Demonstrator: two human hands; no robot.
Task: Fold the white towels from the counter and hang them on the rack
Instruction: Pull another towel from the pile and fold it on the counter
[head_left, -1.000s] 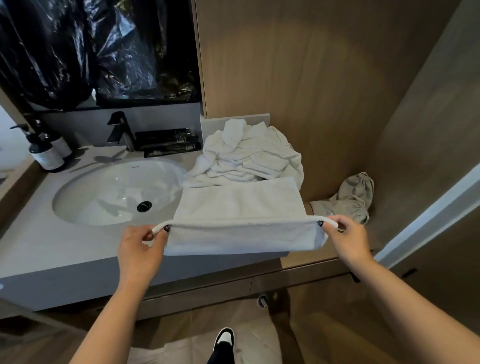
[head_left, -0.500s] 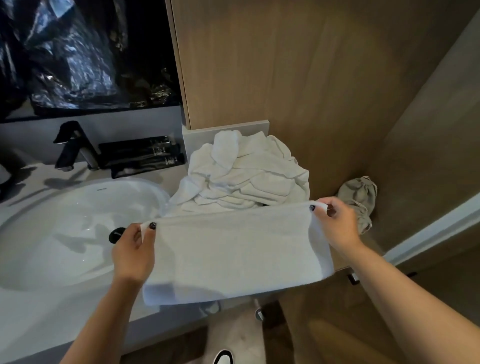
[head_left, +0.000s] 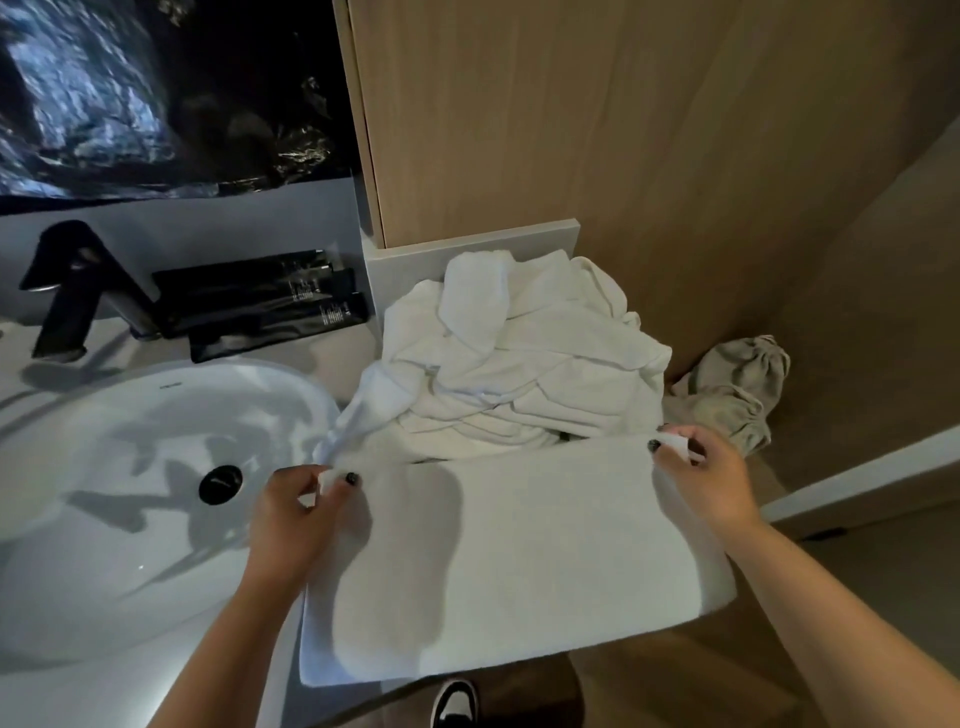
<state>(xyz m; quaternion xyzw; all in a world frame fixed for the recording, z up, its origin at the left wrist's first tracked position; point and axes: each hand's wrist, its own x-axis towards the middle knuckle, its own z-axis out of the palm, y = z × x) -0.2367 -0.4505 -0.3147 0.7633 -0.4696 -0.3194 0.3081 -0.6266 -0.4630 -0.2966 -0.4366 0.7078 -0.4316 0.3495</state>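
I hold a white towel (head_left: 530, 551) stretched between both hands, hanging down in front of the counter's edge. My left hand (head_left: 296, 509) pinches its upper left corner and my right hand (head_left: 701, 478) pinches its upper right corner. Behind it, a heap of crumpled white towels (head_left: 524, 353) lies on the counter (head_left: 358, 343) to the right of the sink. No rack is in view.
A white oval sink (head_left: 130, 499) with a black drain fills the left. A black tap (head_left: 67, 291) and black tubes (head_left: 260, 306) stand behind it. A beige cloth bag (head_left: 737, 384) lies at the right by the wooden wall (head_left: 649, 156). A shoe (head_left: 457, 701) shows below.
The towel was pulled off the counter and now hangs full length from its top corners. The view has moved closer and to the right; the soap bottles have left the frame.
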